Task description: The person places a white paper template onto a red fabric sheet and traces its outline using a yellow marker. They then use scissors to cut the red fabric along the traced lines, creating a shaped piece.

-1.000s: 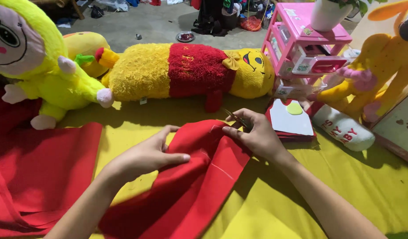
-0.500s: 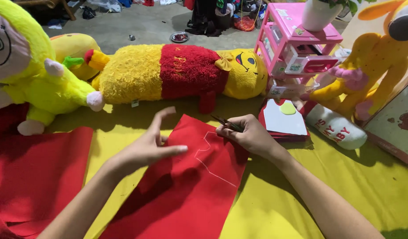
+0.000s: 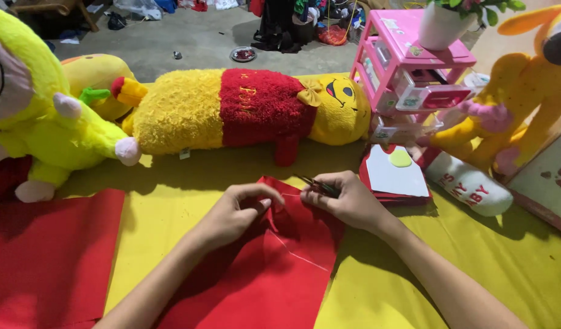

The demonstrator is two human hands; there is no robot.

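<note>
A piece of red felt (image 3: 274, 274) lies on the yellow cloth (image 3: 384, 292) in front of me, with a faint chalk line drawn on it. My left hand (image 3: 234, 210) pinches the felt's upper edge with its fingertips. My right hand (image 3: 344, 198) holds a small pair of dark scissors (image 3: 314, 184), blades pointing left at the same felt edge. Both hands sit close together at the top of the felt.
A long yellow-and-red plush toy (image 3: 244, 109) lies across the back. A yellow plush (image 3: 43, 116) sits at the left, another (image 3: 530, 91) at the right. A pink drawer unit (image 3: 408, 67), stacked felt cutouts (image 3: 395, 176) and more red felt (image 3: 43, 256) surround the work.
My left hand has gone from spread flat on the felt to pinching its top edge. The right hand with the scissors has come closer to it. The felt now lies flatter.
</note>
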